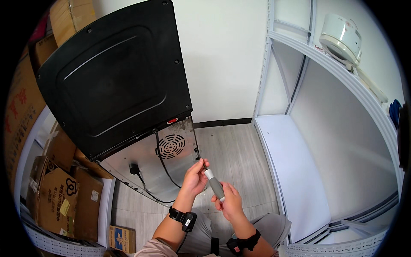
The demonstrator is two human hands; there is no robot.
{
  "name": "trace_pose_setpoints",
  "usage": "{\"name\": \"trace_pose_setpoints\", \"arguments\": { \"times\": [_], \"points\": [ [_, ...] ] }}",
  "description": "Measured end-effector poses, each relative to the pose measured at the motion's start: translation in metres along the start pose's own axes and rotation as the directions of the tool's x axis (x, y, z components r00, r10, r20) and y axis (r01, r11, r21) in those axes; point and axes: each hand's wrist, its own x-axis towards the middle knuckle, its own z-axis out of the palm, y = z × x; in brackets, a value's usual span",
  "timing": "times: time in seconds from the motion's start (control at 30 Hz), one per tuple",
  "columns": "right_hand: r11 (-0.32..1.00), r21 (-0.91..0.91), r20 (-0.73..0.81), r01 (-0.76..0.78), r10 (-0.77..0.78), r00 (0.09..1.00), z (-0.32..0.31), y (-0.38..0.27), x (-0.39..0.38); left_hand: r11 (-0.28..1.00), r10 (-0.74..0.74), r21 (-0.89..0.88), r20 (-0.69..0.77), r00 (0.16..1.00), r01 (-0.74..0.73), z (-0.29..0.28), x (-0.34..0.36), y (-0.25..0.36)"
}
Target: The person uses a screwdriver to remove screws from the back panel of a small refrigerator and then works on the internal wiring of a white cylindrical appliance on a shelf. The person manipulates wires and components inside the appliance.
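My right hand [231, 202] is wrapped round the grey and white handle of a screwdriver [216, 186]. Its thin shaft points up and away, toward the right edge of a metal back panel [124, 160] on a tall black and silver appliance. Thumb and fingers of my left hand [195, 179] pinch together round the shaft near its tip, close to that edge. The tip itself is hidden by the fingers, so I cannot tell whether it touches a screw. Above the metal part rises a black plastic cover [115, 81] with screws along its rim.
A black power cord [161, 160] hangs down the panel beside a round vent [171, 146]. Another black plug [134, 168] sits lower left. Cardboard boxes [55, 197] fill shelves on the left. A white shelf rack [295, 171] stands right, with a white rice cooker [341, 40] on top.
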Motion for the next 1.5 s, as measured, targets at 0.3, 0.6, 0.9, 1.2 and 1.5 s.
{"name": "trace_pose_setpoints", "arguments": {
  "times": [0.3,0.6,0.9,1.2,1.5],
  "points": [
    [0.126,-0.778,0.265,0.616,-0.823,0.502,0.008,0.013,-0.004,0.997,0.049,0.068,-0.035,0.998,-0.047,0.001,0.005,-0.005],
    [0.53,-0.691,0.121,0.492,-0.585,0.802,-0.003,0.013,-0.004,0.993,0.026,-0.115,-0.043,0.999,-0.03,-0.007,0.023,0.002],
    [0.36,-0.754,0.179,0.549,-0.692,0.7,-0.004,0.018,-0.004,0.985,-0.029,-0.167,0.043,0.999,0.036,-0.018,0.037,0.015],
    [0.502,-0.672,0.031,0.544,-0.716,0.698,-0.005,0.008,-0.012,0.988,0.039,-0.148,-0.009,0.999,-0.04,-0.005,0.013,0.013],
    [0.66,-0.387,0.04,0.643,-0.685,0.727,-0.032,-0.011,-0.006,0.997,0.076,0.024,-0.046,0.996,-0.075,-0.027,-0.034,0.02]
  ]
}}
